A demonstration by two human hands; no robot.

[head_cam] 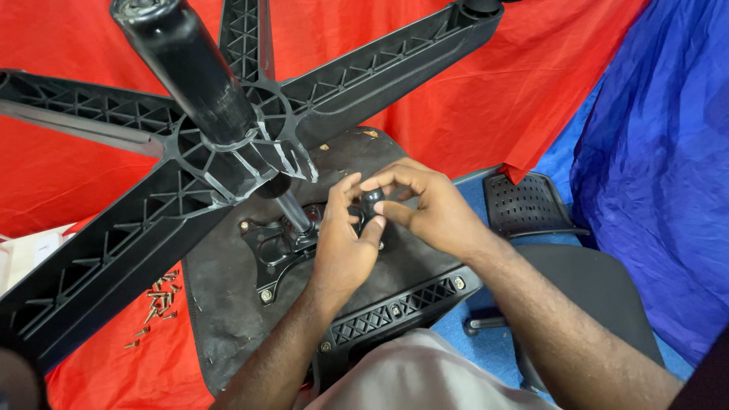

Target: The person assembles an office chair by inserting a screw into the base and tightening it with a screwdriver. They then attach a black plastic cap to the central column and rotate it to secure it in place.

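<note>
An office chair lies upside down, its black star base [114, 235] and gas cylinder [194, 68] rising toward me. The dark seat underside [228, 304] carries a metal tilt mechanism plate [269, 254]. My left hand [342, 247] and my right hand [425, 205] meet just right of the mechanism, fingers pinched around a small black knob [372, 199]. Both hands touch the knob; the part under it is hidden by my fingers.
Several loose screws [156, 300] lie on the red cloth [486, 99] left of the seat. A black perforated chair backrest [531, 205] rests at the right beside blue cloth [661, 175]. A black ribbed bracket [395, 311] runs along the seat's near edge.
</note>
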